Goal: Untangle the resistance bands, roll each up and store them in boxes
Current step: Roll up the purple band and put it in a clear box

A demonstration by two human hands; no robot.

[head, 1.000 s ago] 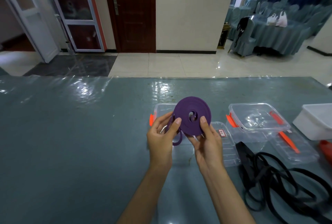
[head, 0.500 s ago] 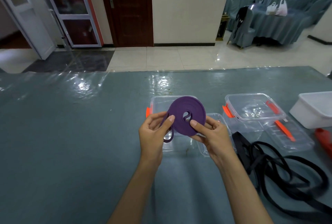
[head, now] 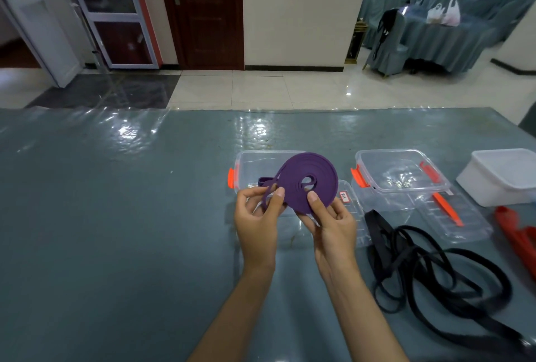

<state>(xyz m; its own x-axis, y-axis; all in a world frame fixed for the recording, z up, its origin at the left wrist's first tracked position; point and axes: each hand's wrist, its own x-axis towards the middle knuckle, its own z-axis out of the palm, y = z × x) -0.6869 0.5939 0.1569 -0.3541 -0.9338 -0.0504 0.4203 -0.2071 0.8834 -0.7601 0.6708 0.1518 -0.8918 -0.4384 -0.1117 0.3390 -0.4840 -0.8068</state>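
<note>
purple band (head: 309, 180): rolled into a flat coil, held up in the air right over the open clear box (head: 246, 164), so I'd guess it's headed in there

right hand (head: 330, 222): thumb pressed on the face of the coil, fingers curled behind, basically pinching the roll so it doesn't spring open

left hand (head: 258, 216): thumb and fingers pinching the loose tail end next to the coil, looks like the last bit is yet to be wound on

black band (head: 429, 263): heaped loose on the table (head: 116, 216) to the right, not rolled

second clear box (head: 400, 171): open, lid (head: 441, 216) lying in front, nothing in it that I can tell

white tub (head: 504, 176): far right

red band (head: 519, 234): at the right edge, mostly cut off
</note>
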